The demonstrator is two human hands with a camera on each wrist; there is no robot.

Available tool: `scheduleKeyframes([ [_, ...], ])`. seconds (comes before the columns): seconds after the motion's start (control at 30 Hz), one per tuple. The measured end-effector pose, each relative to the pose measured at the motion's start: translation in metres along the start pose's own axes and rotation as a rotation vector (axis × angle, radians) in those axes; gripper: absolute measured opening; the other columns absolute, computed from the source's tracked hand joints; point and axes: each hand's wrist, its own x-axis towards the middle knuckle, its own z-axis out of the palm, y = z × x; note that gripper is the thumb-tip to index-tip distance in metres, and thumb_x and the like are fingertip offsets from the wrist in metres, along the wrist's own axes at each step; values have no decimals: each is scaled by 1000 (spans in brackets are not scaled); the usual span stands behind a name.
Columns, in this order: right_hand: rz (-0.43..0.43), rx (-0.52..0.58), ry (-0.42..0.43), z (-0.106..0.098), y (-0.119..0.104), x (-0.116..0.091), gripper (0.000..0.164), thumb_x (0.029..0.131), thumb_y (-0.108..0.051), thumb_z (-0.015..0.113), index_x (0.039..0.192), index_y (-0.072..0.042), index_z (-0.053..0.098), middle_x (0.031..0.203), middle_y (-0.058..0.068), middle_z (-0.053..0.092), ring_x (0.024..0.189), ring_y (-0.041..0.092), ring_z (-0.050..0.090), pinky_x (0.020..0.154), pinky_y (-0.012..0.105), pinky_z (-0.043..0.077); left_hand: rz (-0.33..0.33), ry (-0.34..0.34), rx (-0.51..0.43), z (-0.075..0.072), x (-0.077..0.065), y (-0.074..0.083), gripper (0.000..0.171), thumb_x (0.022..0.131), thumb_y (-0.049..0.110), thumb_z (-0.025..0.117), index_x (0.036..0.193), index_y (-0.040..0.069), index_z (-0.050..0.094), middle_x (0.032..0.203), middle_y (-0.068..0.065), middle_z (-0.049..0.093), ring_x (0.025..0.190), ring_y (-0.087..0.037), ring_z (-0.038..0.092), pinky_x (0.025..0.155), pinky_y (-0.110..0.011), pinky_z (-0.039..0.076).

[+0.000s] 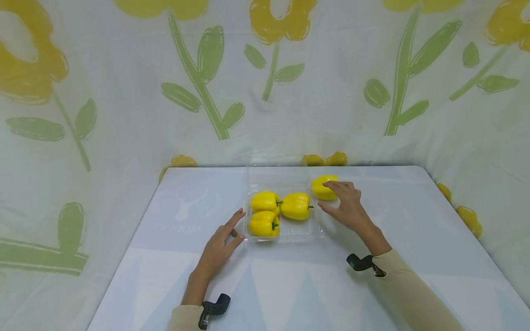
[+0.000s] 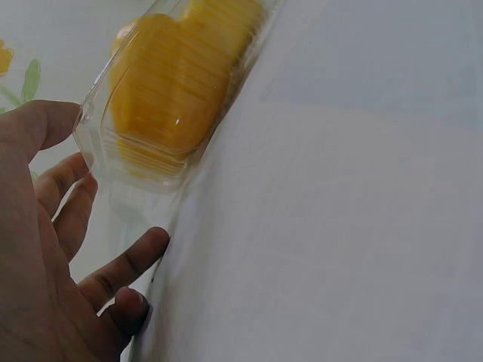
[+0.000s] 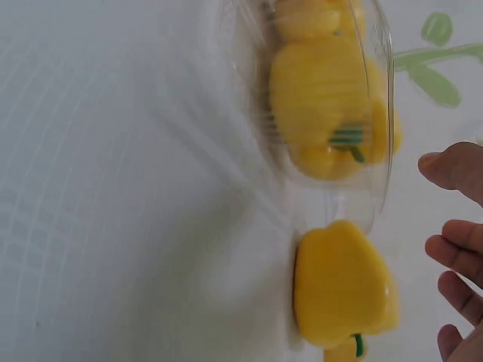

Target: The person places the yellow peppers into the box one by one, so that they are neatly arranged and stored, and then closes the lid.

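A clear plastic clamshell box (image 1: 298,232) lies on the table with its lid (image 1: 277,174) folded back. Three yellow bell peppers are inside: one at the back left (image 1: 265,202), one at the front left (image 1: 263,224) and one on the right (image 1: 295,206). Fingers spread, my left hand (image 1: 219,246) is at the box's left side; in the left wrist view its thumb meets the rim. Another yellow bell pepper (image 1: 324,187) lies outside, just right of the box. My right hand (image 1: 348,207) hovers beside this pepper, thumb and fingers parted, holding nothing.
The white patterned table (image 1: 165,276) ends at a back edge close behind the box. A hanging cloth with yellow flowers and green leaves (image 1: 331,92) surrounds the table. Each wrist wears a small black camera (image 1: 360,262).
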Motion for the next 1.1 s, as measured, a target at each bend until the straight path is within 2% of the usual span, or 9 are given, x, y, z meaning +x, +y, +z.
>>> scheduleKeyframes([
  [0.2,63,-26,-33,-4,11,1,58,86,-21,80,135,-4,56,141,21,52,124,39,39,93,61,24,-7,-2,7,0,-1,0,59,102,45,54,156,40,33,158,24,28,94,-11,51,78,-39,44],
  [0.5,142,-56,-56,-8,31,6,65,86,-22,79,140,-4,50,146,22,45,127,43,35,94,63,23,36,10,3,-1,0,0,58,102,42,55,156,36,35,159,22,29,93,-9,51,75,-37,44],
  [0.67,174,-66,-74,-8,38,9,67,87,-25,78,143,-3,47,148,22,42,130,45,31,96,64,22,33,7,7,-1,1,0,59,102,40,56,156,35,35,159,21,30,92,-10,50,74,-35,43],
  [1.1,204,-101,-143,-7,52,19,74,88,-31,77,147,-5,41,152,23,36,132,47,28,96,65,21,23,17,-9,0,0,0,58,102,38,57,155,37,36,158,22,30,93,-9,51,76,-37,43],
])
